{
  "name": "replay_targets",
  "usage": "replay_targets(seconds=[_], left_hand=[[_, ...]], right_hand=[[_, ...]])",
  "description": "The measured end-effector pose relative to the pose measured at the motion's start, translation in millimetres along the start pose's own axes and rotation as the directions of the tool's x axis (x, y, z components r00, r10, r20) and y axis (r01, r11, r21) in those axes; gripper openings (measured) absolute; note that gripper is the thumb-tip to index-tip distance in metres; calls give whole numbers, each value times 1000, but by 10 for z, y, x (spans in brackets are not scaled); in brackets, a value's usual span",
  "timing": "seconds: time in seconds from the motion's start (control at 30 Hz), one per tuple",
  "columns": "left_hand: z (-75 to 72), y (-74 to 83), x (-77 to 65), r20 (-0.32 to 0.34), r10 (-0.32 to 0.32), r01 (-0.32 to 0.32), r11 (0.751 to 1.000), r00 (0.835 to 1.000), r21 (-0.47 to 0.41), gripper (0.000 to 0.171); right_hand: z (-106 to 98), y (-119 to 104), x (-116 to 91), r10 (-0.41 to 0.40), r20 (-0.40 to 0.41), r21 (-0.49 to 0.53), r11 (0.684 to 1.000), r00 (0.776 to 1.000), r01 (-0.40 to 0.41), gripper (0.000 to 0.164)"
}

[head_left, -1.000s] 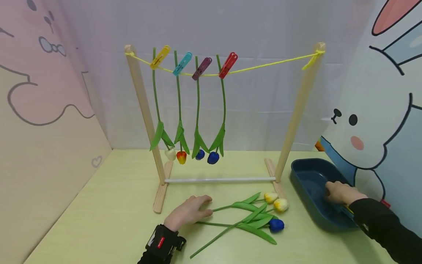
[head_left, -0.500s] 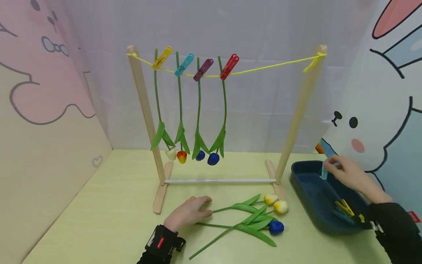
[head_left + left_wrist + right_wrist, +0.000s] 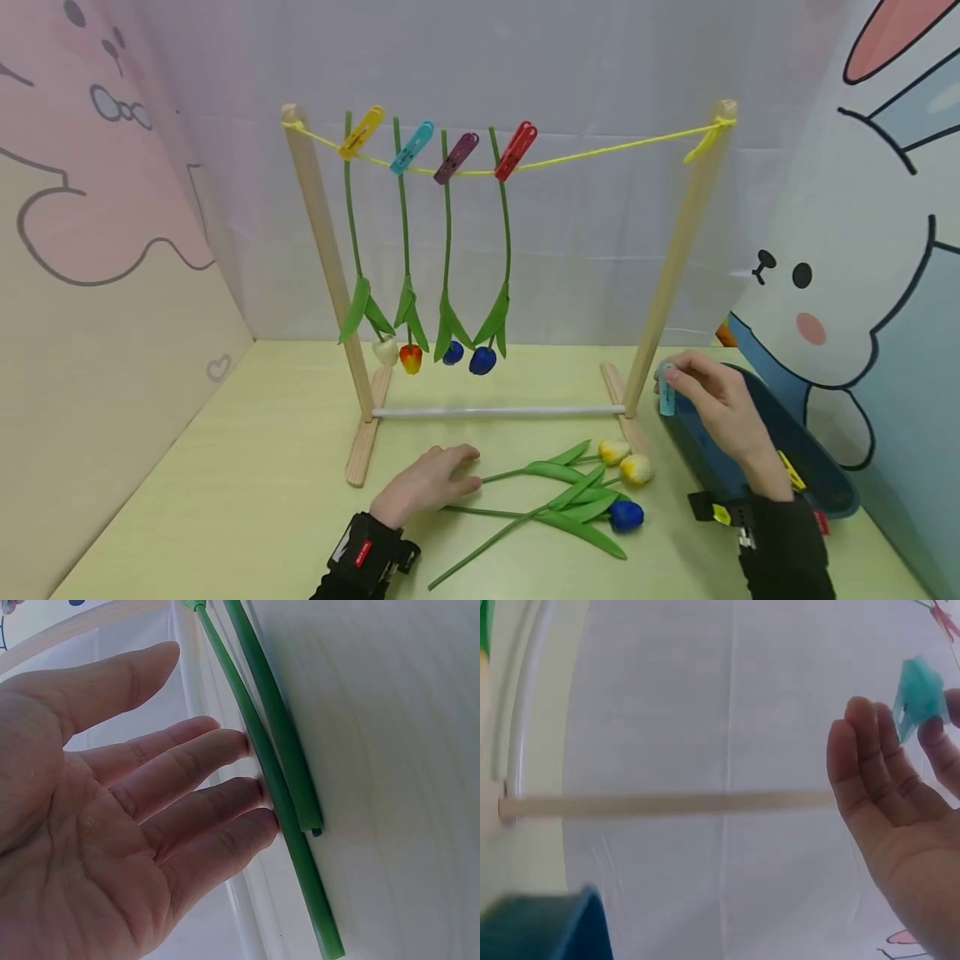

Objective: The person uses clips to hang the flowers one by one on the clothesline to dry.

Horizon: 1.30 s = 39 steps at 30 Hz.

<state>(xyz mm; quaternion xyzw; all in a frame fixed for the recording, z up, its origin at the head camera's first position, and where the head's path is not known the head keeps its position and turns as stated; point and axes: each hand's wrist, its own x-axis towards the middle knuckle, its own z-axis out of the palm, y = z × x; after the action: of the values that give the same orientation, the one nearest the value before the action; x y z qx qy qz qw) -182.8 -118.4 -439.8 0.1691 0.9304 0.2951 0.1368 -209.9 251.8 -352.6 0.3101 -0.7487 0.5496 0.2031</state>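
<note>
Between thumb and fingers, my right hand [image 3: 723, 408] pinches a light blue clothespin [image 3: 667, 390] over the left edge of the dark blue basin [image 3: 795, 417]. The same clothespin [image 3: 919, 697] shows in the right wrist view. My left hand [image 3: 429, 485] rests on the table by the stem ends of loose artificial tulips. In the left wrist view its relaxed fingers lie beside two green stems [image 3: 281, 772] without gripping them. Two yellow-white tulips [image 3: 636, 469] and a blue tulip [image 3: 625, 517] lie on the table, their stems crossing.
A wooden frame [image 3: 684, 242] holds a yellow line [image 3: 600, 154]. Several tulips hang upside down from it by yellow, light blue, purple and red clothespins [image 3: 516, 151]. A white bar [image 3: 498, 412] joins the frame's feet. A yellow clothespin [image 3: 792, 471] lies in the basin.
My right hand has come up out of the basin with the light blue clothespin and moved left to the basin's edge. The left hand has stayed in place.
</note>
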Motion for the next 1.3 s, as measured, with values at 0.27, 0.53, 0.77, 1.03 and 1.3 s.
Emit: replay_targets(seconds=[0.27, 0.53, 0.77, 1.03, 1.3], left_hand=[[-4, -22, 13, -8, 10, -11, 1000, 1000, -20, 47], [39, 5, 15, -26, 16, -16, 1000, 1000, 5, 27], [45, 35, 37, -39, 29, -28, 999, 999, 35, 23], [136, 283, -16, -113, 239, -198, 937, 965, 289, 24], [273, 448, -34, -22, 237, -212, 903, 971, 372, 26]], right_hand=[[317, 50, 43, -11, -72, 151, 988, 997, 22, 24], [355, 71, -31, 43, -136, 41, 998, 990, -37, 13], [324, 74, -31, 103, -165, 11, 995, 981, -102, 10], [303, 79, -50, 114, -137, -13, 993, 984, -117, 10], [298, 72, -56, 113, -143, 0, 994, 983, -114, 22]])
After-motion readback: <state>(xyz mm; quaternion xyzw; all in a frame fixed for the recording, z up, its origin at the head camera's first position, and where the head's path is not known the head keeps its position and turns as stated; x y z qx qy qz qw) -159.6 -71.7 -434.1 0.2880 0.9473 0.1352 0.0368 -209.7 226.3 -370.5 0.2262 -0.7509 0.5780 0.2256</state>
